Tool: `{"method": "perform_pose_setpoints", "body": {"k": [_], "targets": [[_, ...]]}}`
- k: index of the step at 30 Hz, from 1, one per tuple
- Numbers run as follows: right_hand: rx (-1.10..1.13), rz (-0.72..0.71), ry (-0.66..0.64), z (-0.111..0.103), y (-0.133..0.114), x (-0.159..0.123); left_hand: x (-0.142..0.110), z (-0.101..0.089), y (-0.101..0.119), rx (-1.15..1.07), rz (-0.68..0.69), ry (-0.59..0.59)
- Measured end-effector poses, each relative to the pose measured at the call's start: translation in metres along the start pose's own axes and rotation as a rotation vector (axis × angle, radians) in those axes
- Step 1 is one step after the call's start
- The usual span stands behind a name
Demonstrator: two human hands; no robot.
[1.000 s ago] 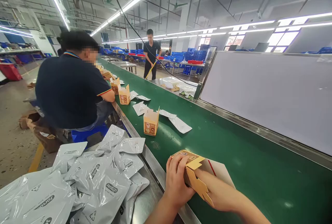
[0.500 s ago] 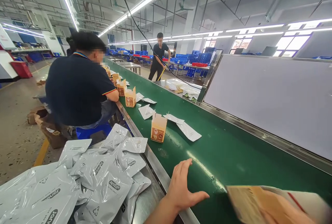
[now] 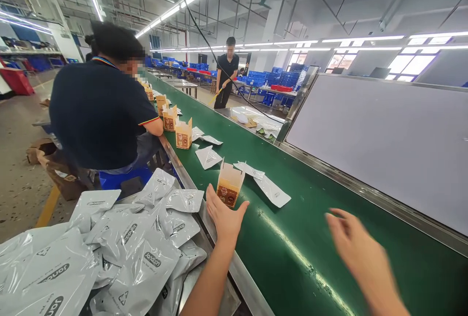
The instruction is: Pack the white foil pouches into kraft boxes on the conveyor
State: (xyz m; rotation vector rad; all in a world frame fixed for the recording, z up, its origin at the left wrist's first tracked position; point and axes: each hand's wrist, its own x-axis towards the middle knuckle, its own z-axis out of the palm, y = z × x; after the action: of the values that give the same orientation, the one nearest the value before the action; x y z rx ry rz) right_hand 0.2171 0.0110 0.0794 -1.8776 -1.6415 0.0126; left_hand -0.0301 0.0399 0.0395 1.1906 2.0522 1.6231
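My left hand (image 3: 224, 214) is open, fingers spread, just in front of an open-topped orange carton (image 3: 229, 188) that stands on the green conveyor belt (image 3: 329, 194); it is not gripping the carton. My right hand (image 3: 356, 247) hovers open and empty over the belt at the lower right, a little blurred. White pouches (image 3: 272, 191) lie flat on the belt beside the carton. More open cartons (image 3: 183, 133) stand further up the belt.
A heap of silver pouches (image 3: 127, 243) covers the steel side table at my left. A person in a dark shirt (image 3: 98, 111) sits at the belt ahead. Another person (image 3: 227, 72) stands far off. A white panel (image 3: 383, 130) borders the belt's right side.
My right hand has let go of the folded carton, which has left the view, and now is empty. My left hand has reached forward to the nearest standing carton.
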Motion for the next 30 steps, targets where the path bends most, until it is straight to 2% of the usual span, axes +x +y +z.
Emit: {"method": "perform_pose_setpoints", "body": {"k": [3,5,7,9,11,13,16,18,20,22,24,26,28,30], "targets": [[-0.096,0.259,-0.157,0.073,-0.034,0.04,0.01,0.015,0.0,-0.001,-0.05,-0.027],[-0.116,0.315,-0.158,0.114,-0.056,0.056,0.013,0.022,-0.003,-0.042,-0.062,-0.054],[-0.109,0.322,-0.141,0.141,-0.07,0.062,0.011,0.025,-0.008,-0.082,-0.053,-0.095],[-0.065,0.285,-0.125,0.151,-0.072,0.063,0.004,0.024,-0.012,-0.096,-0.05,-0.133],[0.014,0.249,-0.123,0.147,-0.062,0.062,-0.005,0.019,-0.013,-0.097,-0.057,-0.169],[0.103,0.257,-0.109,0.13,-0.045,0.06,-0.017,0.012,-0.013,-0.102,-0.058,-0.207],[0.196,0.31,0.018,0.08,-0.023,0.048,-0.032,0.002,-0.014,-0.1,0.0,-0.27],[0.23,0.281,0.198,0.036,-0.023,0.033,-0.039,-0.002,-0.016,-0.083,0.076,-0.294],[0.213,0.083,0.416,-0.006,-0.039,0.014,-0.046,-0.003,-0.019,-0.053,0.16,-0.294],[0.11,-0.269,0.547,-0.035,-0.065,-0.005,-0.051,-0.001,-0.022,-0.011,0.236,-0.282],[-0.043,-0.59,0.517,-0.043,-0.091,-0.02,-0.056,0.002,-0.023,0.029,0.309,-0.27],[-0.146,-0.736,0.394,-0.033,-0.109,-0.03,-0.06,0.004,-0.024,0.052,0.371,-0.255],[-0.165,-0.695,0.221,-0.015,-0.114,-0.035,-0.063,0.005,-0.025,0.057,0.409,-0.242],[-0.127,-0.552,-0.043,-0.001,-0.11,-0.035,-0.065,0.005,-0.025,0.055,0.437,-0.254]]}}
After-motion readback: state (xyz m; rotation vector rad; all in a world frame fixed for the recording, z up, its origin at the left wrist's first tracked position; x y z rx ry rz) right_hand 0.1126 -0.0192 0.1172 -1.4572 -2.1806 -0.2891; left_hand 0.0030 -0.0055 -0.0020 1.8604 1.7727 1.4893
